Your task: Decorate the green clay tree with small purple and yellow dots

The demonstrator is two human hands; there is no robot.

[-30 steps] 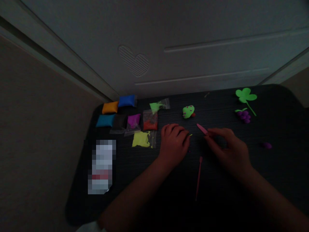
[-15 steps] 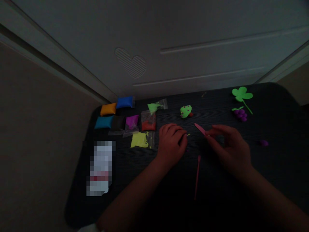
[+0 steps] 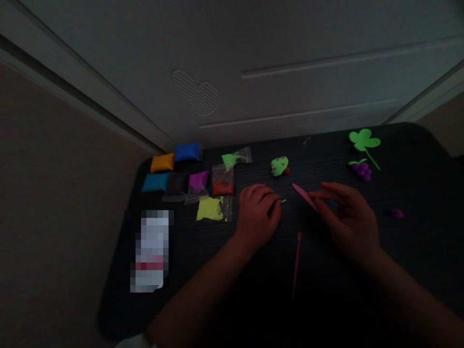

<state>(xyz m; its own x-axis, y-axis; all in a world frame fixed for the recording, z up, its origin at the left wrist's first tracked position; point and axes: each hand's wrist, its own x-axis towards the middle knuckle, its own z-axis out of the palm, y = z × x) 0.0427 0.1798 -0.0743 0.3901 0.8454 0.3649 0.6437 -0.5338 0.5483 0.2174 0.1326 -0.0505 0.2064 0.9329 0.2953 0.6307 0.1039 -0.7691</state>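
Observation:
My left hand (image 3: 258, 212) rests low on the dark table with its fingers curled down. From its fingertips a thin yellow clay strip (image 3: 283, 201) sticks out, and the rest of that strip is hidden. Thumb and forefinger of my right hand (image 3: 346, 215) close on a pink modelling knife (image 3: 301, 193), whose blade points up and left. Between and below the hands lies a second pink modelling tool (image 3: 297, 263). Beyond them sits a green clay shape (image 3: 279, 166) with small pink dots and a red-brown piece at its side.
Clay packets lie at the left: orange (image 3: 162, 163), blue (image 3: 187, 152), teal (image 3: 155, 182), purple (image 3: 198, 181), red (image 3: 223, 186), yellow (image 3: 209, 209) and green (image 3: 232, 160). A blurred-out white item (image 3: 152, 251) lies nearer. At right are a green clover (image 3: 364, 140), purple grapes (image 3: 361, 171) and a purple lump (image 3: 396, 213).
My right hand has shifted slightly right, and more of the pink knife now shows at its fingertips. The left hand stays in place.

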